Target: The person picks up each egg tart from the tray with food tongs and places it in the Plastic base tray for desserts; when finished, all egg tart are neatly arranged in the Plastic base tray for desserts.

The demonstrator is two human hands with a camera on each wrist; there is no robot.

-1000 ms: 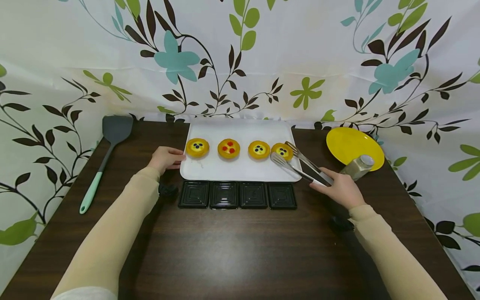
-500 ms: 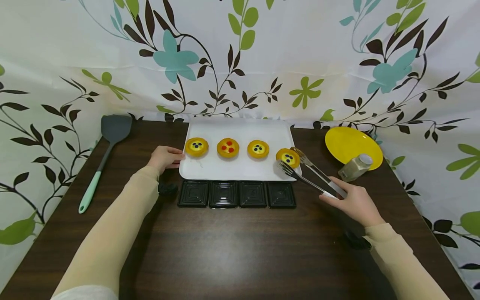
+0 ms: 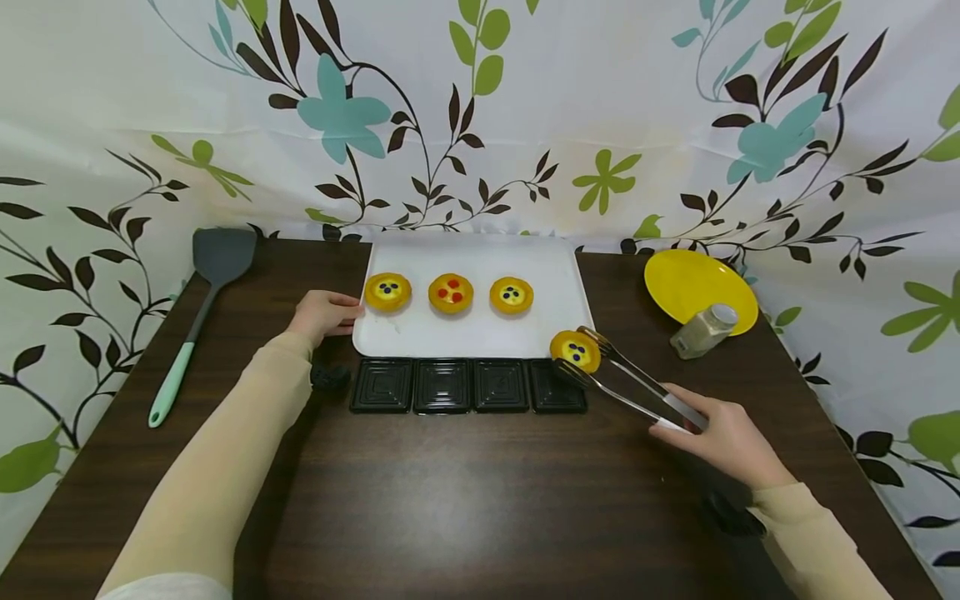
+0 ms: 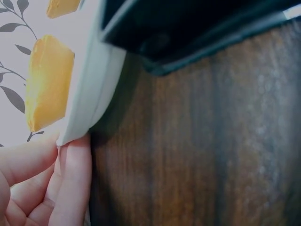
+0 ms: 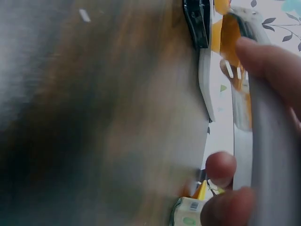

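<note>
My left hand [image 3: 321, 317] pinches the left edge of a white tray [image 3: 472, 252] between thumb and fingers, as the left wrist view shows. On the tray stand a red-topped tart [image 3: 451, 293] and two blueberry-topped tarts, one at the left [image 3: 387, 292] and one at the right [image 3: 512, 295]. My right hand [image 3: 735, 435] holds metal tongs [image 3: 684, 410]. Their tips grip another blueberry tart [image 3: 575, 351] over the tray's front right corner, just above the rightmost black square dish. The right wrist view shows fingers around the tongs' handle [image 5: 273, 150].
Several black square dishes [image 3: 444, 386] line up along the tray's front edge. A yellow plate [image 3: 678, 287] and a small jar [image 3: 703, 332] are at the right. A spatula [image 3: 197, 321] with a mint handle lies at the left.
The tongs have carried the rightmost tart off its place on the tray, forward towards the person and slightly right. My left hand has stayed on the tray's edge.
</note>
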